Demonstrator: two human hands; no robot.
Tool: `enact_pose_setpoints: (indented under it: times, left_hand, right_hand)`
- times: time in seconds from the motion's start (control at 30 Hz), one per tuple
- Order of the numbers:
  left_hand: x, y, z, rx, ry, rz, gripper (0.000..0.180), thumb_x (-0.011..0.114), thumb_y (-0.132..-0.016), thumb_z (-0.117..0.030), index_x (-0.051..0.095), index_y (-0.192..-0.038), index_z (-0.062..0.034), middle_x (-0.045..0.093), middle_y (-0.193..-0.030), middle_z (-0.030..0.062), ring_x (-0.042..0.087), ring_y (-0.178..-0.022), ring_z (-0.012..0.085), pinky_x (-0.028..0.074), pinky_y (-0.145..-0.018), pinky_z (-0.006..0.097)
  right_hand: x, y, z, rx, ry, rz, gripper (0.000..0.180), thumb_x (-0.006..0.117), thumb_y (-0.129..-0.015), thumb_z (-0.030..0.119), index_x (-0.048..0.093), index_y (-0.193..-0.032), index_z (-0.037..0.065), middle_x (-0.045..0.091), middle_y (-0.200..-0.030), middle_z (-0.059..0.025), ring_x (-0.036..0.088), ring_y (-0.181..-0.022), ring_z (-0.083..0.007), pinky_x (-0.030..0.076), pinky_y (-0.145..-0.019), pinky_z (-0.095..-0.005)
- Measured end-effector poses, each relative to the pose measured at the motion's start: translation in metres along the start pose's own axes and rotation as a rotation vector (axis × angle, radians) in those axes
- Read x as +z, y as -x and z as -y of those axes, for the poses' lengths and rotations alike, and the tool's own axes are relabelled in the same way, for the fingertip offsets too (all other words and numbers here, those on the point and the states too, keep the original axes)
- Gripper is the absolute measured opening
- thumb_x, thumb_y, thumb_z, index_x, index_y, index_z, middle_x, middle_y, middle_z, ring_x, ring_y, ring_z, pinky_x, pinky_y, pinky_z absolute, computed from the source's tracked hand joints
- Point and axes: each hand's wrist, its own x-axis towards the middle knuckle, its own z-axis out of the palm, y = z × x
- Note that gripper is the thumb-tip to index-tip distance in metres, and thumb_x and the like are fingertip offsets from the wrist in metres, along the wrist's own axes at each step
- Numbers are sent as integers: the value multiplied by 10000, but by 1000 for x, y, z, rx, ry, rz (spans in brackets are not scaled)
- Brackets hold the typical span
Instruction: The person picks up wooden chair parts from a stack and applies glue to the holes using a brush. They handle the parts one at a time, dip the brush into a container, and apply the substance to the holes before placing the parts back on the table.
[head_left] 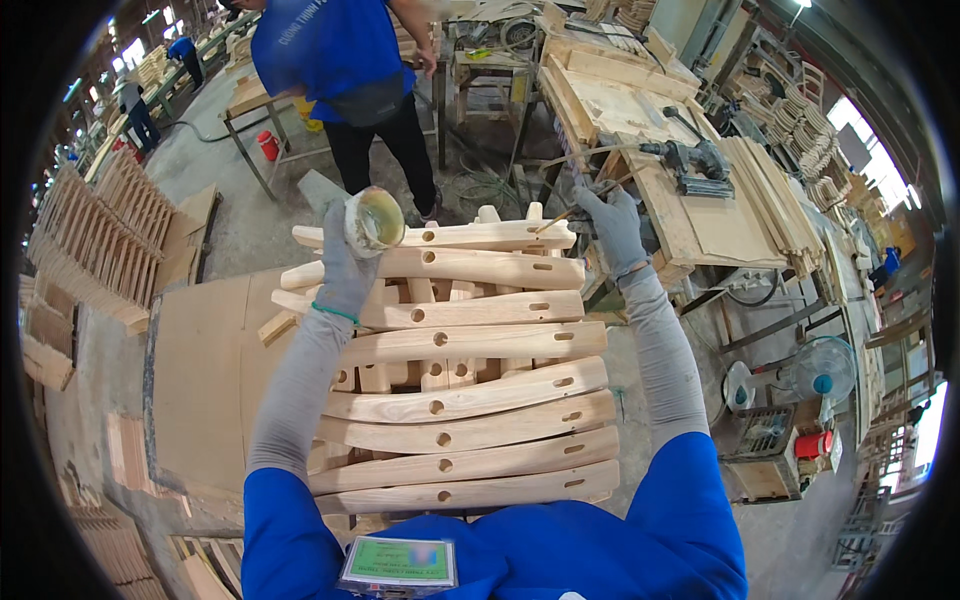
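Observation:
My left hand (345, 268), in a grey glove, is closed around a small pale cup (357, 228) with yellowish residue inside. The cup tilts over the far left end of a stack of curved wooden pieces (470, 343). Each piece in the top row has a round hole near its middle and a slot toward the right end. At the far right of the stack my right hand (612, 232), also gloved, pinches a thin stick (556, 220). The stick's tip reaches the slotted end of the farthest piece (480, 236). Whether it enters the slot I cannot tell.
A workbench (690, 225) at the right bears a power tool (695, 165) and wooden strips. Beyond the stack stands a person in blue (330, 60). A brown board (205, 380) lies to the left. A fan (822, 375) stands at the right.

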Motion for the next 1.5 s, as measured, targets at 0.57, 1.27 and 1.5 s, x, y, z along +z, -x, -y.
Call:
enact_pose_setpoints:
  times: [0.57, 1.27, 1.5]
  left_hand:
    - [-2, -6, 7, 0, 27, 12, 356, 439, -972, -362, 554, -1163, -84, 598, -1125, 48, 555, -1091, 194, 459, -961, 382]
    - [1, -6, 7, 10, 103, -73, 364, 459, -962, -376, 550, -1165, -87, 596, -1133, 56, 560, -1088, 209, 458, -961, 395]
    - [79, 76, -27, -77, 105, 145, 514, 371, -964, -478, 511, -1257, -80, 569, -1218, 79, 519, -1174, 244, 409, -1026, 427]
  right_hand:
    - [15, -19, -26, -132, 497, -76, 353, 650, -815, 329, 587, -889, -10, 640, -779, -174, 628, -763, -322, 472, -702, -436]
    - [-3, -12, -12, -152, 316, 16, 253, 683, -782, 170, 643, -931, -30, 661, -770, -137, 624, -670, -178, 485, -632, -300]
    - [20, 112, 118, -82, -211, 39, 127, 613, -836, 11, 570, -947, -34, 633, -894, -143, 646, -803, -181, 569, -740, -306]
